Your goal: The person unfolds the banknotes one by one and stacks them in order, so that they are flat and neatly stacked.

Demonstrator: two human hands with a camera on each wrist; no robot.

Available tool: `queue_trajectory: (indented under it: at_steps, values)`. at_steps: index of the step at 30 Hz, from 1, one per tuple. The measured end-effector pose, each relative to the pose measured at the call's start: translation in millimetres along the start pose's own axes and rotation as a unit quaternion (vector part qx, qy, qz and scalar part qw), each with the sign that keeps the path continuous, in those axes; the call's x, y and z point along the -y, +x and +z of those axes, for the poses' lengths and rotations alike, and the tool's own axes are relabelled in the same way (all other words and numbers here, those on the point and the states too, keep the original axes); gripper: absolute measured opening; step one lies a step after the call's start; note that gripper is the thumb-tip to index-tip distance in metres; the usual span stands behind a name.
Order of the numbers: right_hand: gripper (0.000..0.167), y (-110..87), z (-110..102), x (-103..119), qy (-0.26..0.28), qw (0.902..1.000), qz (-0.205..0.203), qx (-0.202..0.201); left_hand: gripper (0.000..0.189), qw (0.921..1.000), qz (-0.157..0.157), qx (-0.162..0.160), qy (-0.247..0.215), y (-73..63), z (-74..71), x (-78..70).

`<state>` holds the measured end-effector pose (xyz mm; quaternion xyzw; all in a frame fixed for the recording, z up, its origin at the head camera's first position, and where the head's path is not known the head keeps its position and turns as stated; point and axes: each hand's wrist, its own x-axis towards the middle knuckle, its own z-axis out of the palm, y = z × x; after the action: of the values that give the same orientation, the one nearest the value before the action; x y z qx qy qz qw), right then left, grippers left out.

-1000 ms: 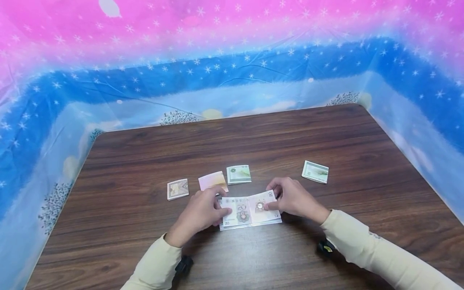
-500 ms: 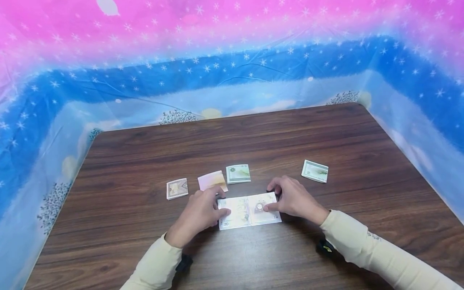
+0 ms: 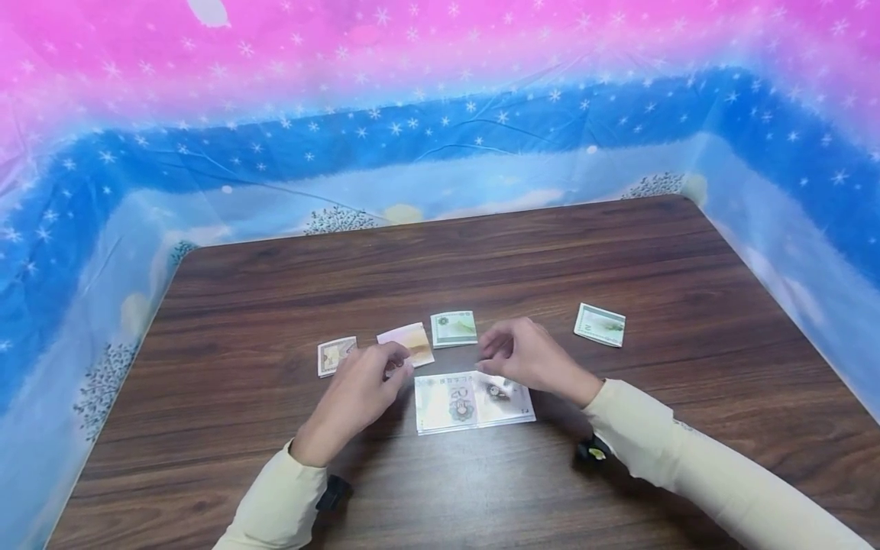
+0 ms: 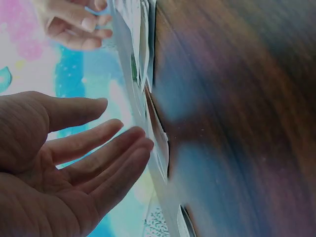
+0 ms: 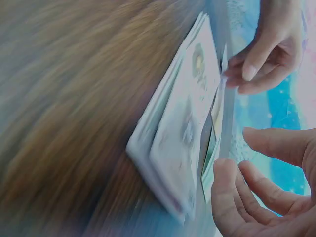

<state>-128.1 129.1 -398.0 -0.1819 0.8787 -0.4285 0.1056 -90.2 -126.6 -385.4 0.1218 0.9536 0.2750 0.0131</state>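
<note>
A small stack of pale 20 banknotes (image 3: pixel 447 409), creased across the middle, lies flat on the brown table. My left hand (image 3: pixel 359 389) hovers just left of it with relaxed fingers, holding nothing, and partly covers the folded pink-and-yellow note (image 3: pixel 416 341). In the left wrist view my left hand's fingers (image 4: pixel 106 170) are loosely extended. Above the stack's far edge is my right hand (image 3: pixel 529 355), its fingers loosely bent around air. The right wrist view shows the layered edges of the note stack (image 5: pixel 182 113), apart from my right fingers (image 5: pixel 224 182).
Behind the stack lies a folded green note (image 3: pixel 454 329). A folded brownish note (image 3: pixel 334 357) sits to the left, and another folded green note (image 3: pixel 600 325) lies at the right. A snowflake-patterned cloth (image 3: pixel 412 130) hangs around the table (image 3: pixel 440 260).
Both hands have let go of the 20 notes, whose upper layer settled down flat onto the rest. The left hand drew away leftward; the right hand rose and shifted leftward over the far edge.
</note>
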Motion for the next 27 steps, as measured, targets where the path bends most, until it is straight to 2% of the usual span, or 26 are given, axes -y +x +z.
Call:
queue_trajectory:
  at_steps: [3, 6, 8, 14, 20, 24, 27]
  values:
    - [0.024, 9.0, 8, 6, 0.078, 0.9961, 0.026, 0.033, 0.018, 0.9999, -0.004, 0.013, 0.003, 1.0, 2.0, 0.9]
    - [0.029, 16.5, 16, 11, 0.162, 0.9825, 0.067, 0.064, 0.020, 0.9995, -0.013, 0.030, 0.000, 1.7, 3.8, 1.7]
    - [0.033, 20.8, 20, 13, 0.199, 0.9728, 0.091, 0.077, 0.021, 0.9989, -0.020, 0.041, -0.004, 1.6, 4.3, 2.1]
    - [0.037, 30.2, 29, 20, 0.257, 0.9516, 0.142, 0.092, 0.022, 0.9987, -0.011, 0.049, 0.000, 0.0, 5.3, 3.7]
    - [0.037, 33.9, 35, 24, 0.316, 0.9273, 0.185, 0.078, 0.020, 0.9990, 0.004, 0.043, 0.007, 0.4, 6.4, 3.7]
    - [0.035, 35.7, 38, 26, 0.346, 0.9138, 0.200, 0.071, 0.019, 0.9994, -0.001, 0.034, 0.009, 2.0, 7.1, 4.5]
    - [0.035, 36.8, 39, 27, 0.357, 0.9081, 0.208, 0.067, 0.019, 0.9993, -0.010, 0.035, 0.006, 2.9, 7.0, 5.0]
